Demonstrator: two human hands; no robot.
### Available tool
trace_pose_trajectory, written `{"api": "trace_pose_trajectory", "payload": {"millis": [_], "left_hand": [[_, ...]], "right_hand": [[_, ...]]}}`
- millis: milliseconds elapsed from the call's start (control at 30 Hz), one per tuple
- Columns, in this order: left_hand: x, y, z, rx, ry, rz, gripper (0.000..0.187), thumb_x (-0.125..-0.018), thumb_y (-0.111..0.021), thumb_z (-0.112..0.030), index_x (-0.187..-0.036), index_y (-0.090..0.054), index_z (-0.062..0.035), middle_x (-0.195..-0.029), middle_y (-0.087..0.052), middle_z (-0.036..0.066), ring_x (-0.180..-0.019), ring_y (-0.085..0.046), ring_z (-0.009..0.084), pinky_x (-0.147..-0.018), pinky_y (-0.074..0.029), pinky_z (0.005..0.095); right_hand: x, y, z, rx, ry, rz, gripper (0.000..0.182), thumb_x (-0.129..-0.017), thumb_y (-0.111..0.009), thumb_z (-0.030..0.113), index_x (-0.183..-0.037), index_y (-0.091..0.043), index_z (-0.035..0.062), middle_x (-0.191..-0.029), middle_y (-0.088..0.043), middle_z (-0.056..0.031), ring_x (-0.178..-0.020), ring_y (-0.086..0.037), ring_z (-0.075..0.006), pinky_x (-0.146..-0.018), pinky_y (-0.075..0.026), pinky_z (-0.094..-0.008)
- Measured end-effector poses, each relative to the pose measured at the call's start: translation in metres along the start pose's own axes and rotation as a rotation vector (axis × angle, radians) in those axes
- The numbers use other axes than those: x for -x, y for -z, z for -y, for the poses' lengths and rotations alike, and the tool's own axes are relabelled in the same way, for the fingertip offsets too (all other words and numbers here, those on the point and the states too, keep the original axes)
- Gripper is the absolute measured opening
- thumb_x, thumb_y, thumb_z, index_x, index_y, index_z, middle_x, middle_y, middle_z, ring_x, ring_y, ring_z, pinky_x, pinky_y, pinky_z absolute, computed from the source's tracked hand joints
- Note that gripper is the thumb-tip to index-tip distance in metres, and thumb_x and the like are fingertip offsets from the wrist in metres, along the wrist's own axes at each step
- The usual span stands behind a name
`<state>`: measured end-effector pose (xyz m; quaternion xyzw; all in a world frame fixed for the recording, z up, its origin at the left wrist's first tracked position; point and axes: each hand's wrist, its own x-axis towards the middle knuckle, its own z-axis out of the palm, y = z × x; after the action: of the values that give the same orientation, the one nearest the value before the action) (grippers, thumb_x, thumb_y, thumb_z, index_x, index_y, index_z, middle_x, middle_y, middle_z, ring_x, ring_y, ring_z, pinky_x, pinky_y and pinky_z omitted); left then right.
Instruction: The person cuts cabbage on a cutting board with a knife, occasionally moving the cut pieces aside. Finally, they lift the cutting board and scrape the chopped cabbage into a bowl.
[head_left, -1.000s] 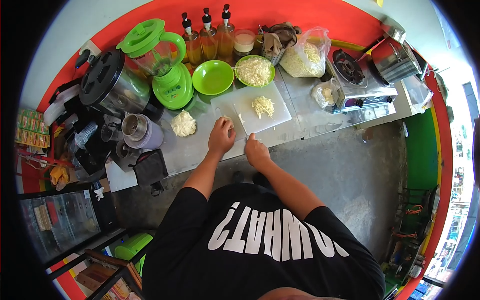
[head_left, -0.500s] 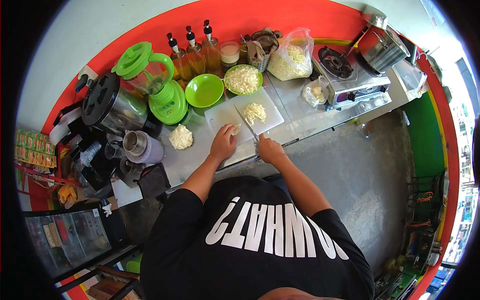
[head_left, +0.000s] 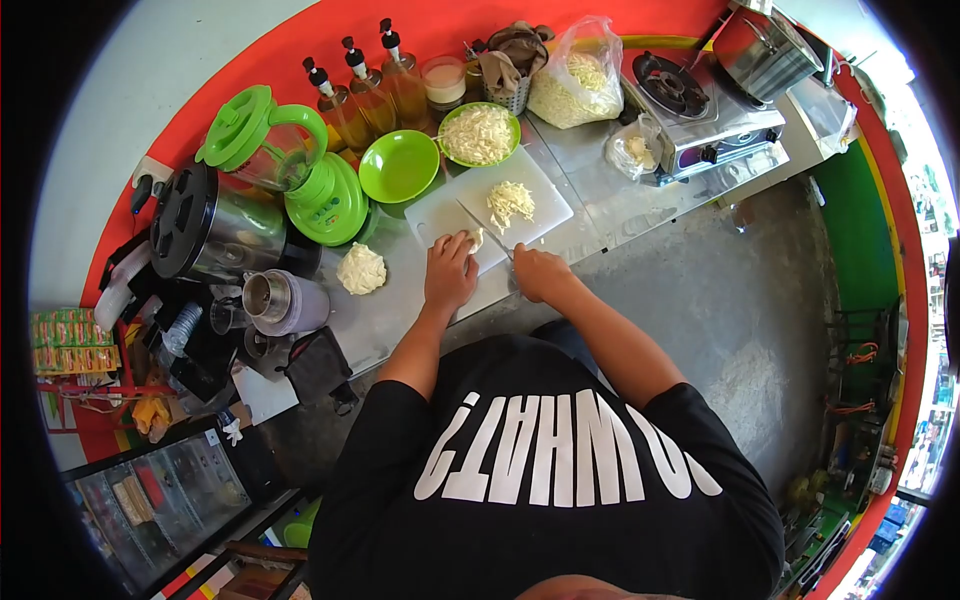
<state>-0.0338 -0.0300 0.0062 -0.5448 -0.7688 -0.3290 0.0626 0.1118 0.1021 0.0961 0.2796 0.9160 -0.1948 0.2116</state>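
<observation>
My right hand [head_left: 541,273] is wrapped round the handle of a knife [head_left: 484,228], whose blade lies across the white cutting board [head_left: 435,218]. Left of the blade, my left hand [head_left: 451,270] grips a small pale piece [head_left: 475,240] on the board with bent fingers. A heap of pale shreds [head_left: 510,202] rests right of the blade. Behind the board are a green bowl full of pale shreds [head_left: 479,135] and a green bowl with nothing visible in it [head_left: 399,166]. A pale lump [head_left: 361,269] sits on the counter at the left.
A green blender [head_left: 326,200], a large black-lidded container [head_left: 205,225] and a steel-topped flask [head_left: 285,301] stand at the left. Pump bottles [head_left: 372,104] line the back. A bag of shreds [head_left: 575,92], a smaller bag [head_left: 633,150] and a stove [head_left: 720,125] with a pot [head_left: 768,55] are at the right.
The whole view has shifted slightly. The knife stays in my right hand with its blade beside the small piece, and my left hand remains at that piece.
</observation>
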Motion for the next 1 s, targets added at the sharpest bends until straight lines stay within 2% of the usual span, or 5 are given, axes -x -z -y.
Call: {"api": "trace_pose_trajectory", "payload": {"millis": [167, 400, 500, 700, 1000], "left_hand": [[-0.001, 0.001, -0.001, -0.043, -0.032, 0.042, 0.027, -0.084, -0.062, -0.010, -0.110, -0.065, -0.0039, -0.132, -0.060, 0.004, -0.117, -0.052, 0.0300, -0.098, -0.042, 0.0438], [-0.003, 0.002, -0.002, -0.015, -0.017, 0.055, 0.027, -0.083, -0.062, -0.009, -0.109, -0.064, -0.0035, -0.131, -0.060, 0.005, -0.114, -0.053, 0.0294, -0.096, -0.043, 0.0427], [-0.002, 0.000, 0.001, 0.001, -0.023, 0.036, 0.026, -0.083, -0.062, -0.009, -0.109, -0.065, -0.0038, -0.130, -0.061, 0.004, -0.114, -0.053, 0.0296, -0.096, -0.043, 0.0423], [-0.002, 0.000, 0.003, 0.014, -0.032, 0.053, 0.026, -0.081, -0.062, -0.008, -0.107, -0.066, -0.0036, -0.127, -0.062, 0.005, -0.111, -0.054, 0.0303, -0.093, -0.044, 0.0428], [-0.004, -0.001, 0.001, 0.018, -0.059, -0.004, 0.026, -0.080, -0.063, -0.007, -0.106, -0.065, -0.0026, -0.118, -0.064, 0.007, -0.108, -0.055, 0.0321, -0.091, -0.047, 0.0424]], "right_hand": [[-0.019, -0.034, 0.001, -0.071, -0.061, -0.016, 0.031, -0.088, -0.060, 0.004, -0.115, -0.047, -0.0034, -0.106, -0.070, -0.0259, -0.102, -0.069, -0.0405, -0.085, -0.055, -0.0469], [-0.019, -0.006, 0.013, 0.021, -0.013, -0.016, 0.035, -0.086, -0.065, 0.004, -0.115, -0.045, -0.0027, -0.105, -0.071, -0.0249, -0.101, -0.071, -0.0376, -0.085, -0.056, -0.0444], [-0.013, -0.023, 0.019, -0.012, -0.075, -0.054, 0.038, -0.083, -0.069, 0.004, -0.113, -0.046, -0.0036, -0.098, -0.072, -0.0232, -0.096, -0.073, -0.0352, -0.080, -0.058, -0.0430], [-0.027, -0.028, 0.023, 0.034, -0.016, -0.140, 0.041, -0.082, -0.071, 0.006, -0.113, -0.045, -0.0028, -0.095, -0.073, -0.0230, -0.091, -0.073, -0.0352, -0.076, -0.059, -0.0425], [-0.036, -0.039, 0.026, -0.033, -0.066, -0.136, 0.036, -0.085, -0.067, 0.006, -0.112, -0.045, -0.0027, -0.098, -0.072, -0.0242, -0.095, -0.073, -0.0362, -0.081, -0.058, -0.0444]]}}
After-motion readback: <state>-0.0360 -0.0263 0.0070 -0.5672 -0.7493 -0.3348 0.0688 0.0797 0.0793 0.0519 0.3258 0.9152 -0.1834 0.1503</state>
